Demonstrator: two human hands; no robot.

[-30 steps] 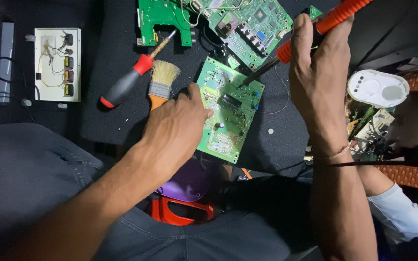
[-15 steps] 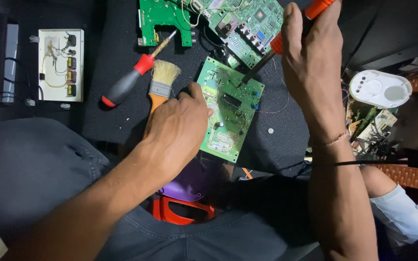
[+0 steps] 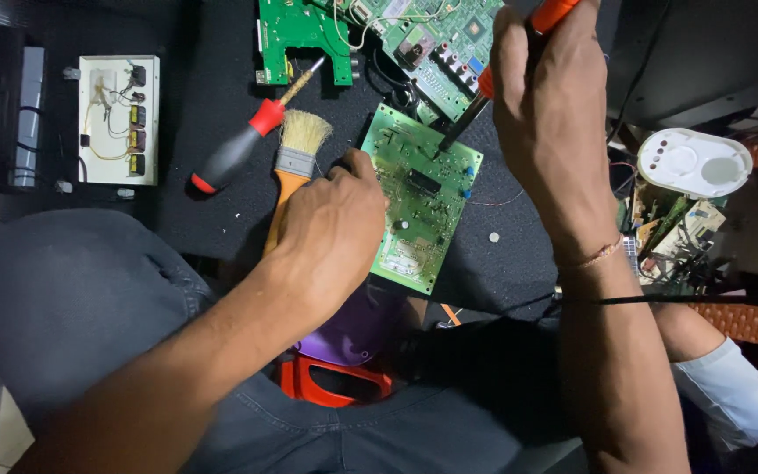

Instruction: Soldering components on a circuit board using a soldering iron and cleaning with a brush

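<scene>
Green circuit board (image 3: 421,209) steadied by left hand (image 3: 331,230).

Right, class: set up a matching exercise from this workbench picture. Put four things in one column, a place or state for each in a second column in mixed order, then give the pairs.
Things:
1. Soldering iron
2. Brush
3. Screwdriver
4. Small green board

Places or states:
A. Lies loose on the dark mat, red and black handle, left of the brush
B. Held in the right hand, tip down at the board
C. Steadied at its left edge by the left hand
D. Orange handle partly hidden under the left hand

Pairs: 1-B, 2-D, 3-A, 4-C
</scene>
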